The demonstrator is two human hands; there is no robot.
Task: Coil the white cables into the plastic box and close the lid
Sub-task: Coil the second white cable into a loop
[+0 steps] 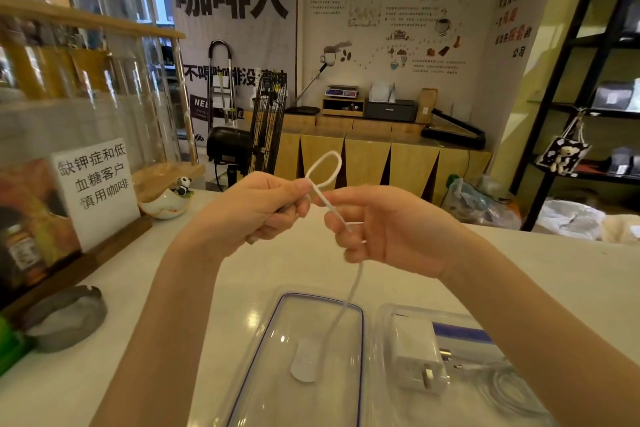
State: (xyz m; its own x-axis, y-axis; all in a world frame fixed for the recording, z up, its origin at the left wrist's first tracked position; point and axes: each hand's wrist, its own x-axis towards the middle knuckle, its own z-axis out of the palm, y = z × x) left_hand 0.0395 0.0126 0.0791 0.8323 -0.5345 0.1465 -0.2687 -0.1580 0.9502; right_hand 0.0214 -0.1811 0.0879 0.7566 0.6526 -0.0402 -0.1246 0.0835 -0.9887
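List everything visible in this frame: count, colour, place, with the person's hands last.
Cable: one, white, looped between both hands, tail hanging down to the lid.
Lid: one, clear with blue edge, on the counter, near centre.
Box: one, clear plastic, right of the lid.
Charger: one, white, inside the box.
Sign: one, white, counter left.
Panda bowl: one, white, beside the sign.
Ashtray: one, grey, counter left.
Fan: one, black, behind the counter.
Left hand: pinching the loop's base.
Right hand: gripping the cable.
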